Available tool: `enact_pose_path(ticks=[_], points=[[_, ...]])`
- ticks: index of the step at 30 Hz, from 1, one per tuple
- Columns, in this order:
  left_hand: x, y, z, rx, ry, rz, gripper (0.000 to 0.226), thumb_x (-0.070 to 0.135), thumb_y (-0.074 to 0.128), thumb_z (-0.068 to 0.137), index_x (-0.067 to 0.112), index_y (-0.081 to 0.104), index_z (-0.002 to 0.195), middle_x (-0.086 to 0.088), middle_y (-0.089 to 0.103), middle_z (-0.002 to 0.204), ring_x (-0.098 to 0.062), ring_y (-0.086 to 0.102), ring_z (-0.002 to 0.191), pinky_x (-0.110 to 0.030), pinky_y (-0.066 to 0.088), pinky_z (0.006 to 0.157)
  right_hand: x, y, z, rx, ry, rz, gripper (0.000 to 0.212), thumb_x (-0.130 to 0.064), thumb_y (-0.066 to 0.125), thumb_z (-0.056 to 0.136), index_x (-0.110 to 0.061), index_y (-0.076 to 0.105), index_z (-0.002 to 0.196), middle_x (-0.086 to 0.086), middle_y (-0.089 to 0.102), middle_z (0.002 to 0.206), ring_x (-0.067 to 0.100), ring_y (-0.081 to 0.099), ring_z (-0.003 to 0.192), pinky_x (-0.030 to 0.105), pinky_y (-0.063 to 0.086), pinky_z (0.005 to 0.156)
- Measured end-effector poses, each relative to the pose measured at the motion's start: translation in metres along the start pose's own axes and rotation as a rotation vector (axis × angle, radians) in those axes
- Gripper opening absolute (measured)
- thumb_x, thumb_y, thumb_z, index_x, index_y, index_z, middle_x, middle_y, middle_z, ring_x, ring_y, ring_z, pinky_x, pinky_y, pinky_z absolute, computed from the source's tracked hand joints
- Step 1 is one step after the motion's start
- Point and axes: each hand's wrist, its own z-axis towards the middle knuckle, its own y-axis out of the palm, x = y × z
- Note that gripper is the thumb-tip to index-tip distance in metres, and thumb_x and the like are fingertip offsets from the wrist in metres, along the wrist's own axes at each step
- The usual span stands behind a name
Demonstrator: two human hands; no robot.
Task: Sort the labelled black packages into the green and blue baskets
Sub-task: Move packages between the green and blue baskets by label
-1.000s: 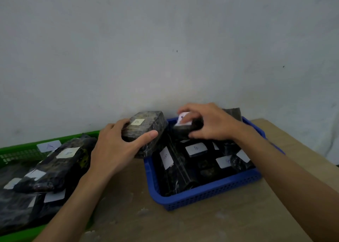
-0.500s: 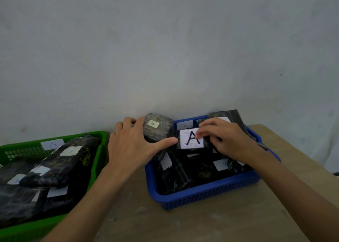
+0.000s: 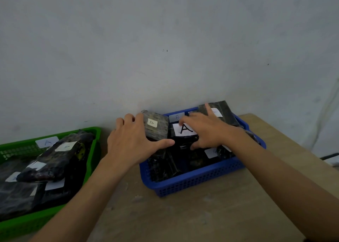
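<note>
Against a bare grey wall (image 3: pixel 165 39), a scuffed wooden table (image 3: pixel 201 219) bears the green basket (image 3: pixel 27 223) and blue basket (image 3: pixel 198 181) (set apart); the left hand (image 3: pixel 132 146) grips the B-labelled package (image 3: pixel 157 129); the right hand (image 3: pixel 207 131) holds the A-labelled package (image 3: pixel 183 131).

Surface (image 3: pixel 211 214) abuts wall (image 3: pixel 165 39) at rear edge. Basket marked A (image 3: pixel 45 219) on left part, packages (image 3: pixel 62 155) heaped in it. Basket marked B (image 3: pixel 198 181) right of it, near rear edge, gap between. In its rear left corner: B-labelled package (image 3: pixel 156 129), left grip (image 3: pixel 132 144) around it. Just right: A-labelled package (image 3: pixel 183 130) under right grip (image 3: pixel 207 131). Behind, another package (image 3: pixel 227 113) leans on rear rim.
</note>
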Motion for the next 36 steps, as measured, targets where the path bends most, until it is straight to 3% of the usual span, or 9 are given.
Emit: enact_pose_path(ticks=[3,6,11,16,20,23,28,32,36], points=[[-0.001,-0.005,-0.001,-0.066,-0.001,-0.011,0.126,0.107,0.033,0.044,0.024,0.037,0.138,-0.002,0.046,0.132,-0.027,0.044,0.123,-0.042,0.049,0.084,0.004,-0.007,0.005,0.068,0.016,0.166,0.064,-0.031,0.08,0.078,-0.034,0.044,0.131,-0.002,0.063,0.124,0.026,0.057,0.12,0.053,0.015,0.121],[-0.007,-0.013,0.003,-0.13,0.023,-0.011,0.123,0.107,0.036,0.041,0.026,0.039,0.133,-0.002,0.045,0.128,-0.028,0.05,0.118,-0.045,0.053,0.088,0.012,-0.026,-0.004,0.368,0.071,0.511,0.06,-0.018,0.081,0.073,-0.031,0.055,0.125,0.0,0.064,0.115,0.027,0.063,0.103,0.039,0.052,0.088],[-0.003,-0.031,0.026,-0.117,0.064,-0.249,0.103,0.1,0.039,0.066,0.024,0.056,0.133,-0.007,0.05,0.14,-0.025,0.054,0.122,-0.05,0.052,0.099,0.012,-0.044,-0.021,0.66,0.075,0.772,0.062,-0.022,0.088,0.076,-0.028,0.056,0.128,-0.006,0.067,0.12,0.009,0.064,0.112,0.027,0.059,0.086],[0.021,-0.027,0.05,-0.159,0.159,-0.96,0.077,0.057,0.082,0.076,0.035,0.05,0.142,0.011,0.061,0.129,-0.007,0.064,0.108,-0.028,0.058,0.082,0.001,-0.045,-0.024,0.567,-0.053,0.801,0.077,-0.015,0.09,0.074,-0.027,0.049,0.138,-0.003,0.065,0.124,0.012,0.062,0.123,0.029,0.061,0.086],[0.026,0.0,0.06,-0.116,0.288,-0.832,0.062,0.033,0.099,0.063,0.028,0.064,0.113,0.007,0.072,0.107,-0.018,0.068,0.1,-0.046,0.058,0.088,0.009,-0.039,-0.04,0.499,-0.013,0.779,0.081,-0.029,0.094,0.073,-0.029,0.049,0.141,-0.005,0.064,0.133,0.006,0.059,0.128,0.03,0.056,0.1],[0.026,0.016,0.056,-0.022,0.261,-0.782,0.057,0.037,0.094,0.069,0.027,0.06,0.112,0.012,0.069,0.106,-0.008,0.065,0.093,-0.029,0.055,0.075,0.038,-0.04,-0.072,0.495,0.15,0.649,0.054,-0.035,0.088,0.079,-0.03,0.062,0.126,-0.017,0.068,0.123,-0.004,0.062,0.116,0.029,0.054,0.099],[0.029,0.032,0.047,0.016,0.215,-0.803,0.054,0.045,0.09,0.072,0.024,0.059,0.111,0.016,0.066,0.104,0.001,0.06,0.089,-0.019,0.048,0.071,0.082,-0.027,-0.12,0.007,0.25,0.598,0.056,-0.012,0.084,0.076,-0.047,0.065,0.116,-0.022,0.06,0.125,0.003,0.058,0.119,0.037,0.056,0.092],[0.032,0.034,0.044,0.073,0.184,-0.822,0.054,0.047,0.091,0.07,0.023,0.062,0.109,0.003,0.067,0.109,-0.012,0.061,0.094,-0.035,0.053,0.081,0.079,-0.014,-0.121,0.09,0.228,0.452,0.06,-0.011,0.091,0.071,-0.041,0.071,0.118,-0.012,0.056,0.129,0.007,0.06,0.109,0.032,0.054,0.089],[0.015,0.02,0.035,0.148,0.149,-0.886,0.052,0.042,0.091,0.072,0.026,0.061,0.11,0.014,0.069,0.103,0.0,0.062,0.092,-0.021,0.051,0.079,0.067,-0.039,-0.12,0.171,0.177,0.413,0.053,-0.02,0.095,0.066,-0.047,0.071,0.105,-0.016,0.066,0.109,0.001,0.062,0.095,0.028,0.047,0.08]])
